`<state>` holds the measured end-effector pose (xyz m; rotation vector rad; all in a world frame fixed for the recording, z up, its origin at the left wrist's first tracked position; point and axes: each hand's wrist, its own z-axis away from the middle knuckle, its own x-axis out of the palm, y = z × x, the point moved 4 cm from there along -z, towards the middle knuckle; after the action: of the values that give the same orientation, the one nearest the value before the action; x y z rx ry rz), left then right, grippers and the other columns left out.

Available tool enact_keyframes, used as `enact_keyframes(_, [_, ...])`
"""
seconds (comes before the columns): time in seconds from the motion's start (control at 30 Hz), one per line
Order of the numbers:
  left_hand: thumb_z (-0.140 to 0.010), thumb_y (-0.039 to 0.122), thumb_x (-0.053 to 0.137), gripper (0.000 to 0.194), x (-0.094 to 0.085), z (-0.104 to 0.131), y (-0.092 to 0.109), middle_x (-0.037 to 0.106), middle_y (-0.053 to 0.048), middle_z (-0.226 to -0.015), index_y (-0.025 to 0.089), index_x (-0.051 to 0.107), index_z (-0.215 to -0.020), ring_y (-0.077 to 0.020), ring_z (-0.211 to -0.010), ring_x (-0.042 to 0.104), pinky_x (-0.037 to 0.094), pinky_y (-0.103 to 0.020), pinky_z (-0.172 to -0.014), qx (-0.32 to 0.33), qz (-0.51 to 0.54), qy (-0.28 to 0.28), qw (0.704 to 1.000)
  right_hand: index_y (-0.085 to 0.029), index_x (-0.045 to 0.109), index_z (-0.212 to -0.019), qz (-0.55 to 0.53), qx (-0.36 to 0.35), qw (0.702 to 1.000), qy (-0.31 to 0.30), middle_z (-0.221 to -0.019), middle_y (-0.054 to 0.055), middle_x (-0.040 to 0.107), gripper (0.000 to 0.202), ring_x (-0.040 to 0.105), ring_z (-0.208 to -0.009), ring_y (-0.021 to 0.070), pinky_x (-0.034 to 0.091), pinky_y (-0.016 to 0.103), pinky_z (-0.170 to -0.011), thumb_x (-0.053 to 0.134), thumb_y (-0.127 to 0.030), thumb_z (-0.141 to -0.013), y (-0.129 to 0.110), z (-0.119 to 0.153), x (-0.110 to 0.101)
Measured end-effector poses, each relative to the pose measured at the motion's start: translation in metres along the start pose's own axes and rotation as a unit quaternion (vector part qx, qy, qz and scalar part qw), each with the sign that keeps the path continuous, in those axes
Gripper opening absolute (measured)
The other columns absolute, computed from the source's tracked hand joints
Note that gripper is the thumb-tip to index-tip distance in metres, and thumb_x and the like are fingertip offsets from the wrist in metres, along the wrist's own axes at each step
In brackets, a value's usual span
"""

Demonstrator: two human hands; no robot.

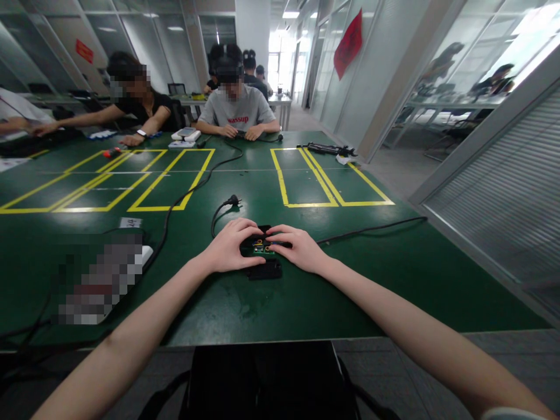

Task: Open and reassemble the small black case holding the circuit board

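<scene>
Left grip (261,244) clamped on open black case (264,229), circuit board (259,249) inside; right grip (270,242) pinching cable (350,235).

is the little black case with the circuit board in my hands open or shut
Open: the green circuit board shows between your hands.

A green table (306,303) fills the foreground — yellow tape (155,208) outlines rectangles on it. Glass partitions (144,41) stand at eleven o'clock. At twelve, daylight glares through a far window (280,49) beneath a lit ceiling panel (290,14). A red hanging (349,45) shows at one — striped glazing (503,186) at three, beside grey floor (387,166).
</scene>
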<state>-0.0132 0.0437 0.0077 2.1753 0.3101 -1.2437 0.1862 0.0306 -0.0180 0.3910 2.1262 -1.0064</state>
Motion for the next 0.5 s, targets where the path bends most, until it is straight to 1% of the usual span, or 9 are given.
enact_keyframes(0.1, [-0.082, 0.054, 0.077, 0.043, -0.008, 0.003, -0.004, 0.067, -0.011, -0.115, 0.021, 0.07, -0.11, -0.0287, -0.11, 0.063, 0.052, -0.045, -0.099, -0.011, 0.002, 0.011, 1.0, -0.025, 0.081, -0.109, 0.012, 0.005, 1.0, 0.005, -0.124, 0.007, 0.074, 0.017, 0.073, -0.111, 0.0232, 0.059, 0.039, -0.099, 0.068, -0.028, -0.097, 0.0, 0.0, 0.0])
enact_keyframes(0.17, [-0.088, 0.05, 0.071, 0.033, -0.009, 0.006, -0.007, 0.067, -0.009, -0.106, 0.02, 0.07, -0.102, -0.0247, -0.1, 0.065, 0.053, -0.039, -0.089, -0.025, 0.009, 0.004, 1.0, -0.024, 0.081, -0.109, 0.022, 0.007, 1.0, 0.008, -0.123, 0.008, 0.074, 0.017, 0.073, -0.11, 0.0232, 0.059, 0.038, -0.098, 0.069, -0.029, -0.097, 0.001, 0.0, -0.001])
enact_keyframes(0.23, [-0.091, 0.043, 0.066, 0.025, -0.007, 0.007, -0.011, 0.066, -0.006, -0.095, 0.019, 0.069, -0.095, -0.0204, -0.086, 0.064, 0.051, -0.033, -0.077, -0.042, 0.011, -0.012, 0.999, -0.023, 0.08, -0.11, 0.032, 0.011, 0.999, 0.012, -0.122, 0.009, 0.074, 0.018, 0.073, -0.108, 0.0235, 0.06, 0.037, -0.096, 0.071, -0.031, -0.096, 0.002, 0.0, -0.002])
enact_keyframes(0.3, [-0.092, 0.038, 0.062, 0.021, -0.005, 0.006, -0.012, 0.064, -0.003, -0.085, 0.018, 0.069, -0.09, -0.0171, -0.075, 0.061, 0.047, -0.029, -0.067, -0.055, 0.012, -0.024, 0.998, -0.023, 0.08, -0.111, 0.043, 0.016, 0.999, 0.013, -0.121, 0.009, 0.073, 0.02, 0.073, -0.106, 0.0235, 0.06, 0.037, -0.094, 0.072, -0.034, -0.096, 0.003, 0.0, -0.002])
enact_keyframes(0.4, [-0.091, 0.032, 0.06, 0.018, -0.003, 0.005, -0.012, 0.061, -0.002, -0.077, 0.017, 0.07, -0.088, -0.015, -0.069, 0.058, 0.043, -0.026, -0.063, -0.06, 0.016, -0.034, 0.998, -0.024, 0.079, -0.112, 0.058, 0.023, 0.998, 0.011, -0.12, 0.008, 0.071, 0.023, 0.073, -0.104, 0.0231, 0.06, 0.036, -0.091, 0.072, -0.038, -0.095, 0.004, 0.001, -0.002])
enact_keyframes(0.5, [-0.09, 0.03, 0.06, 0.018, -0.002, 0.004, -0.011, 0.058, -0.001, -0.073, 0.017, 0.071, -0.086, -0.0143, -0.066, 0.056, 0.041, -0.026, -0.062, -0.055, 0.022, -0.05, 0.997, -0.023, 0.078, -0.116, 0.065, 0.018, 0.998, -0.005, -0.119, 0.008, 0.069, 0.027, 0.072, -0.101, 0.0225, 0.06, 0.036, -0.089, 0.069, -0.04, -0.097, 0.003, 0.002, -0.001])
